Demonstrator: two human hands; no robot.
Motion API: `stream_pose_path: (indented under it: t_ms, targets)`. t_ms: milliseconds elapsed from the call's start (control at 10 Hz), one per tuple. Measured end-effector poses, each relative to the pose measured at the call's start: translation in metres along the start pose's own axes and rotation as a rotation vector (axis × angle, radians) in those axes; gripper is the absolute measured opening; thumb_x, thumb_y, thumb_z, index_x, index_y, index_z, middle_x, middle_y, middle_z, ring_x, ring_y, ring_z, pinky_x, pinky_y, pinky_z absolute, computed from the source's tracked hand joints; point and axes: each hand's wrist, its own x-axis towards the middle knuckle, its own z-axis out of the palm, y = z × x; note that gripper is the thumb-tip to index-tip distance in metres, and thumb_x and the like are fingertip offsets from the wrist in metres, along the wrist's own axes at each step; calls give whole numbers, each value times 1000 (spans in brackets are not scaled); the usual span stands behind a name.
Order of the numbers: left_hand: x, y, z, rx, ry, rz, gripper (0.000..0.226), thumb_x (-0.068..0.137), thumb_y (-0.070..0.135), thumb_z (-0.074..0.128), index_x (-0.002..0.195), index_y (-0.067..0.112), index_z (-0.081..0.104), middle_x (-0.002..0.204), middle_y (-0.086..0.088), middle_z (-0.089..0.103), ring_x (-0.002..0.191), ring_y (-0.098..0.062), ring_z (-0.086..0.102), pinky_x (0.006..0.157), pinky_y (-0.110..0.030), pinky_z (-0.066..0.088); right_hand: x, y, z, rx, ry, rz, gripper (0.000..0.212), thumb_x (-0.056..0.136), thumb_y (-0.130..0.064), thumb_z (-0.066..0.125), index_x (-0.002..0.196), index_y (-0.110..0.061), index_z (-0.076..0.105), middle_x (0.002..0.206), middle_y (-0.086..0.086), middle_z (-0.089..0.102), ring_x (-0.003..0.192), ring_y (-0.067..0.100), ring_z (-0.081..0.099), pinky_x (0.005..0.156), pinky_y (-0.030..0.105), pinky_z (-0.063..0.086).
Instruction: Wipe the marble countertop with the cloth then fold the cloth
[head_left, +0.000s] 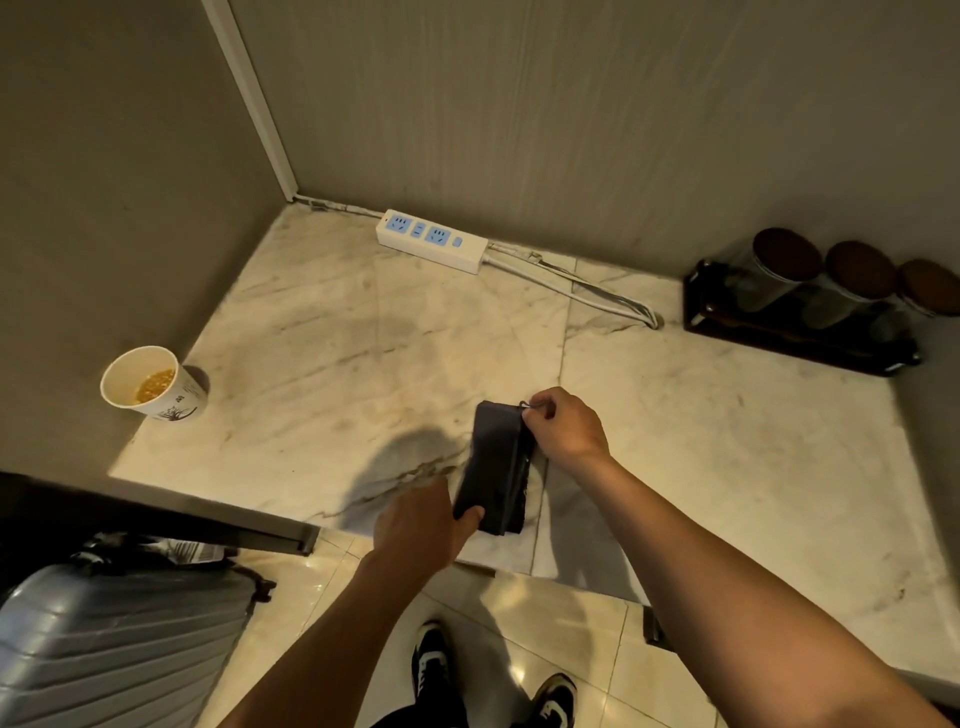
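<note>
A dark grey cloth (496, 465) is folded into a narrow strip near the front edge of the marble countertop (322, 338). My left hand (423, 525) grips the strip's near end, thumb on top. At the far end, my right hand (563, 423) pinches the corner between thumb and fingers. The cloth's right edge shows several stacked layers.
A paper cup (150, 387) with yellow contents stands at the counter's left edge. A white power strip (431, 240) and its cable (582, 291) lie along the back wall. A dark tray of jars (821, 296) sits back right. A grey suitcase (114, 644) stands on the floor at left.
</note>
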Motion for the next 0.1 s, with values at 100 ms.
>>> stream_pose_path:
  t_ms: [100]
  targets:
    - [-4,11,-9,71,52,-6,45,92,56,42,115,20,53,105,1,63,84,-14,53,76,-30,46,-15,13,-13,65,67,23,30,95,-32,49,118,-15,59,120,5,63,108,23,58,83,28,42]
